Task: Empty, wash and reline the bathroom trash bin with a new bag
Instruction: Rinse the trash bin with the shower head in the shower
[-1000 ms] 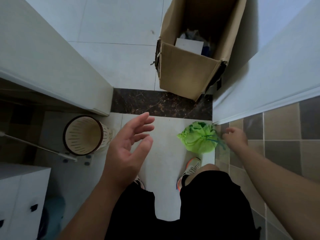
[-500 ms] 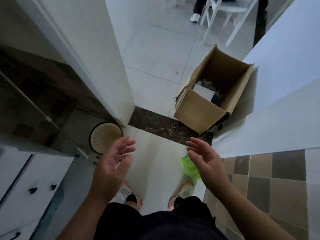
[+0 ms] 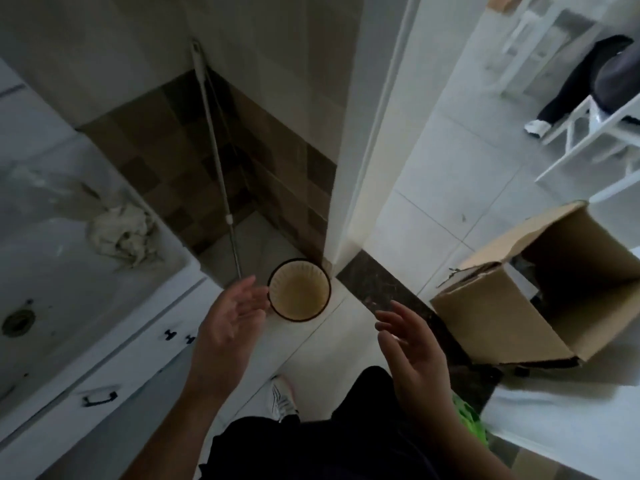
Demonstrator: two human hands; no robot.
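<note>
From the head camera we see the trash bin (image 3: 299, 294) standing upright on the floor (image 3: 346, 341), in the corner beside the door frame (image 3: 360, 168), with no bag inside. Our left hand (image 3: 230, 318) hangs just beside its rim, fingers (image 3: 251, 289) relaxed and holding nothing. Our right hand (image 3: 415, 355) is apart from the bin, also with loose fingers. A green bag (image 3: 471, 422) lies near our right leg, and a cardboard box (image 3: 519, 306) stands to the right.

Beige ribbed bin (image 3: 299, 294) – green bag (image 3: 472, 424), brown box (image 3: 502, 320).
</note>
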